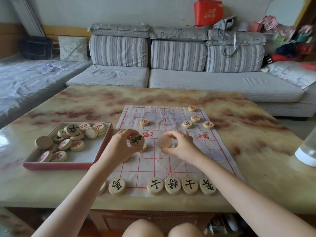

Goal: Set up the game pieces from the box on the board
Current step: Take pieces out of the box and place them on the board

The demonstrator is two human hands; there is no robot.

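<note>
Over the middle of the paper xiangqi board (pixel 172 161), I have both hands up off the surface, each pinching 1 wooden disc. My left hand (pixel 119 147) is clamped on a pale round piece with a black character (pixel 136 140), face turned toward me, thumb below and fingers curled over its top edge. My right hand (pixel 183 147) is closed on a blank-faced disc (pixel 164 142), its plain back toward the camera and blurred, so I cannot read what it is. Just under my left fingers another piece (pixel 144 147) peeks out on the board, mostly hidden. The board itself is a creased white sheet with a red grid and red characters across the river band, lying on the marbled tabletop (pixel 248 151). Along its near edge stands a row of black-lettered pieces (pixel 172 185): 1 at the left (pixel 117 186), a gap, then 4 side by side, with a further disc partly hidden by my left forearm. On the far half sit 5 red-lettered pieces (pixel 187 124), 1 toward the left and 4 clustered at the right. Left of the board, the shallow red-edged box (pixel 95 151) holds a loose heap of remaining discs (pixel 68 139), some face up in red or black, some showing bare wood, several leaning on each other.
</note>
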